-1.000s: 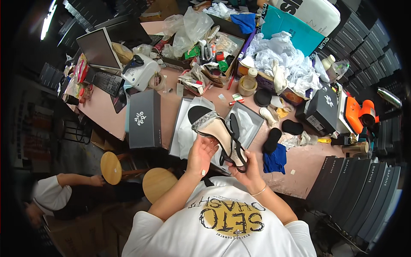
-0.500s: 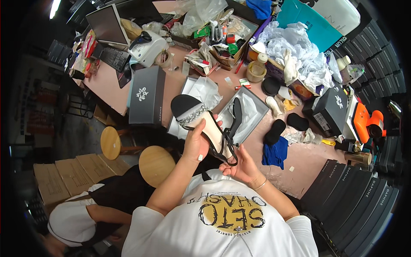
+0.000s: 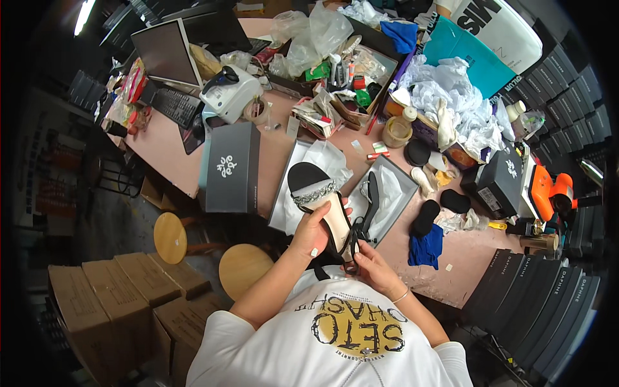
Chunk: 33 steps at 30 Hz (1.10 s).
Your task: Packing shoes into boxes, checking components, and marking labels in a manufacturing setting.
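Observation:
A black sandal (image 3: 337,222) with a beige insole and a glittery band over the toes is held in front of my chest. My left hand (image 3: 311,233) is closed round its middle, thumb on top of the insole. At the heel end, my right hand (image 3: 376,266) pinches the thin black ankle strap. Just beyond, a second black sandal (image 3: 371,197) rests in an open grey shoebox (image 3: 401,208) lined with white tissue paper. More white paper (image 3: 325,158) lies in the box part left of it, partly covered by the held sandal.
A dark grey box lid (image 3: 232,171) stands at the left, near a label printer (image 3: 231,93) and keyboard (image 3: 174,106). On the right are black round pads (image 3: 425,218), a blue cloth (image 3: 425,248), an orange tape dispenser (image 3: 549,187) and stacked shoeboxes (image 3: 525,284). Wooden stools (image 3: 245,264) stand lower left.
My right fingers have closed onto the ankle strap, and the sandal points more upright. The person at lower left is out of view, showing the cartons there. The whole view has shifted slightly.

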Each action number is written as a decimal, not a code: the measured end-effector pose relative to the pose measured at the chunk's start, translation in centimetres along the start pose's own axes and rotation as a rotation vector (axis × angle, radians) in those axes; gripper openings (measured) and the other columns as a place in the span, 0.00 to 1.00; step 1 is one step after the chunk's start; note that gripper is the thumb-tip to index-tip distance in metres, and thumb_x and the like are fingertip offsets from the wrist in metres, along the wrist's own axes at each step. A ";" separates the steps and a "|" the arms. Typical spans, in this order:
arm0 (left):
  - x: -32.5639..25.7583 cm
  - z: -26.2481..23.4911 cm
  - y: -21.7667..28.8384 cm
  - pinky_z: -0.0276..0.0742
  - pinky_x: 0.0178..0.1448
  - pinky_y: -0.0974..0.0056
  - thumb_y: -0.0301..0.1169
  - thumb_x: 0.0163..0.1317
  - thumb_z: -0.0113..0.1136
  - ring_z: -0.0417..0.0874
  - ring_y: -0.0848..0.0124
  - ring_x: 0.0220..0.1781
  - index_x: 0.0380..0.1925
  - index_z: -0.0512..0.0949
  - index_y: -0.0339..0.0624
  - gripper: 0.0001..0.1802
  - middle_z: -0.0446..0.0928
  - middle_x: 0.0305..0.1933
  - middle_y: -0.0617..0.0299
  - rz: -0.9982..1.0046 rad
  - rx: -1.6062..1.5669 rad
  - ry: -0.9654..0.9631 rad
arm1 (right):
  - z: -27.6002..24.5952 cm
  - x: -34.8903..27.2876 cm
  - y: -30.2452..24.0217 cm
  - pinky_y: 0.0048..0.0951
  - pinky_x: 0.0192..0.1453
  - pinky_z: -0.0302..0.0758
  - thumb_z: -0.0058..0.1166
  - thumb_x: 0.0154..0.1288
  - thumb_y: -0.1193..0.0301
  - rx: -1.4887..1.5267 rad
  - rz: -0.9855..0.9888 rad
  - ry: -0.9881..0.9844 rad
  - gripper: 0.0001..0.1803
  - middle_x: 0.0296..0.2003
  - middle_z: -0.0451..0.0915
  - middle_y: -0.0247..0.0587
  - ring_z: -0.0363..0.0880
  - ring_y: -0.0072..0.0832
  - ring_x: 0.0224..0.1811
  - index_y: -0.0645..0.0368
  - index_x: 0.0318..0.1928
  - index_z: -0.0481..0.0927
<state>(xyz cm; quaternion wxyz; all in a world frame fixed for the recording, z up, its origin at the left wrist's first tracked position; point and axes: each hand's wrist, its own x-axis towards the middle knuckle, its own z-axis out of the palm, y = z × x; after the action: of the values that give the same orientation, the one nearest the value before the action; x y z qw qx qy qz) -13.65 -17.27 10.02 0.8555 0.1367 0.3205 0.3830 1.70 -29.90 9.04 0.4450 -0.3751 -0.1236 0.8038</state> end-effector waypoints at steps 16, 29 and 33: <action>6.8 -5.3 8.2 0.84 0.35 0.61 0.42 0.68 0.39 0.85 0.59 0.30 0.52 0.71 0.27 0.27 0.81 0.44 0.51 -0.828 0.633 -0.385 | -3.7 4.0 1.1 0.27 0.42 0.75 0.62 0.60 0.69 -0.666 -0.540 0.999 0.19 0.40 0.80 0.45 0.78 0.26 0.36 0.65 0.48 0.76; 2.2 -4.0 2.3 0.70 0.58 0.69 0.27 0.64 0.56 0.74 0.75 0.54 0.65 0.59 0.38 0.30 0.72 0.57 0.60 -0.679 0.838 -0.355 | -19.6 3.3 -3.5 0.46 0.57 0.69 0.52 0.54 0.73 -1.182 -0.447 1.512 0.24 0.55 0.72 0.55 0.71 0.49 0.57 0.62 0.54 0.74; 1.9 -3.4 1.3 0.68 0.61 0.67 0.25 0.63 0.56 0.73 0.74 0.57 0.68 0.52 0.38 0.35 0.71 0.58 0.60 -0.638 0.780 -0.285 | -7.0 -2.4 -5.6 0.39 0.58 0.70 0.49 0.55 0.76 -1.094 -0.794 0.920 0.22 0.51 0.71 0.53 0.73 0.46 0.52 0.63 0.54 0.75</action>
<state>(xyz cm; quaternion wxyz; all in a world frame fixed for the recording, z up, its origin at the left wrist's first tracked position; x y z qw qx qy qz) -15.70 -15.01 7.24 0.8502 0.3917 0.3453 -0.0668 10.96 -29.57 8.36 0.4566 -0.7599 -0.4271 0.1779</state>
